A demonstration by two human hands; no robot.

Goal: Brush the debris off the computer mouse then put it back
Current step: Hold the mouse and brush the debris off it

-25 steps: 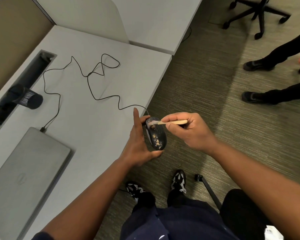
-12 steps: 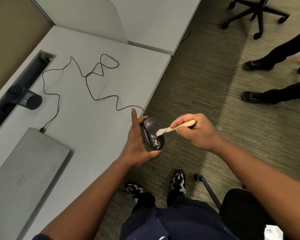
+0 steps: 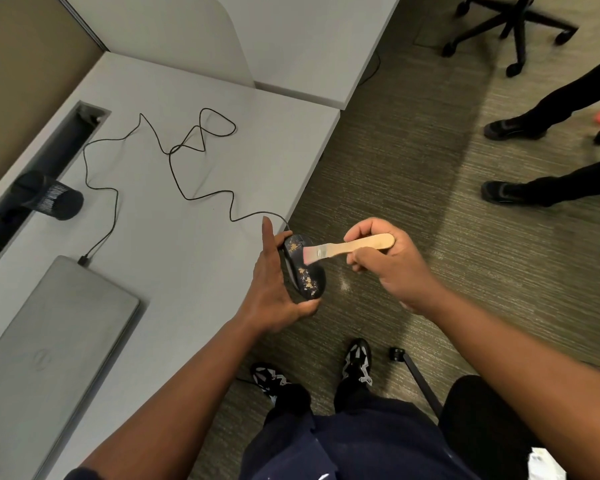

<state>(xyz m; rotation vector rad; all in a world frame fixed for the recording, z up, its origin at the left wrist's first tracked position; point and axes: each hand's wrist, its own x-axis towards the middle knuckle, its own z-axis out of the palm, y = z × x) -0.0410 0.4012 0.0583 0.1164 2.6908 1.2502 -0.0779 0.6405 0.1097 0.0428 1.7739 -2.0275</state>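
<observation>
My left hand holds a black wired computer mouse on its side, just past the desk's right edge and over the carpet. Yellowish debris speckles the mouse's top at both ends. My right hand grips a small brush with a wooden handle; its pale bristles touch the middle of the mouse. The mouse's black cable trails in loops across the grey desk.
A closed grey laptop lies at the desk's near left. A black mesh cup lies by the cable slot. On the carpet are an office chair base and another person's legs and shoes. Some crumbs lie on the carpet below the mouse.
The brush has swept from the mouse's far end down to its middle, and my right hand has turned so the handle points more to the right. The mouse stays in my left hand.
</observation>
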